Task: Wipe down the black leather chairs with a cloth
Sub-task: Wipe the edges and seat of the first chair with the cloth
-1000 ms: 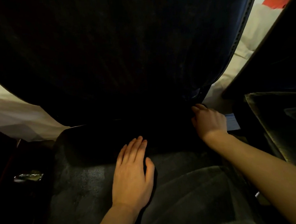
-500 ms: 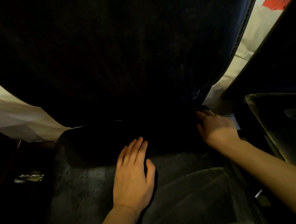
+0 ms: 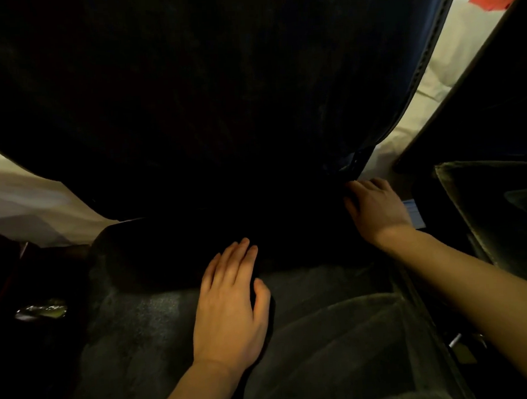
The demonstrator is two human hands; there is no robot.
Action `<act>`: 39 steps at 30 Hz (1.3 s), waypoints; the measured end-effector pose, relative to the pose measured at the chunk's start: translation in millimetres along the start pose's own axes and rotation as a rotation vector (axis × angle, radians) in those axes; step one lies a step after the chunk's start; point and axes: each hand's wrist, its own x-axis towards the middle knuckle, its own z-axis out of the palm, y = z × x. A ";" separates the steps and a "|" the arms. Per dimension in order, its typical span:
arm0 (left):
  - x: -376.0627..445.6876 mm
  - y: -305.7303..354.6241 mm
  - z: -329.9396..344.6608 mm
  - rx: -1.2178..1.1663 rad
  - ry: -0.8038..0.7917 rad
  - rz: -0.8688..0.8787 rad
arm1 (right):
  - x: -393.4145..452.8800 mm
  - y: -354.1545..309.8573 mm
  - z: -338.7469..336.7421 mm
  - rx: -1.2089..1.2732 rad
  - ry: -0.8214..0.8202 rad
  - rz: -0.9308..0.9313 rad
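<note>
A black chair fills the view, its dark backrest [image 3: 220, 94] upright and its seat cushion [image 3: 339, 332] below. My left hand [image 3: 231, 304] lies flat on the seat's middle, fingers straight and together. At the seat's right rear corner, beside the backrest's zipped edge, my right hand [image 3: 375, 208] rests with its fingers bent down into the dark crease. The fingertips are hidden in shadow. No cloth shows in either hand.
A second dark chair [image 3: 501, 217] stands close on the right. A pale blue slip [image 3: 414, 212] lies in the gap by my right wrist. White fabric [image 3: 27, 205] shows behind the backrest on both sides. A shiny wrapper [image 3: 40, 310] lies at the left.
My right hand slid a little right and toward me along the seat's rear corner, then back up to the crease. My left hand has stayed flat in place.
</note>
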 end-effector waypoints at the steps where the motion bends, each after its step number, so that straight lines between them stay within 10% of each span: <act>1: 0.0 0.1 -0.1 -0.003 0.000 0.000 | -3.2 4.3 0.0 -0.005 -0.018 0.005; 39: 0.7 2.2 1.5 0.068 0.001 0.012 | -72.0 15.1 -5.2 -0.082 0.089 -0.015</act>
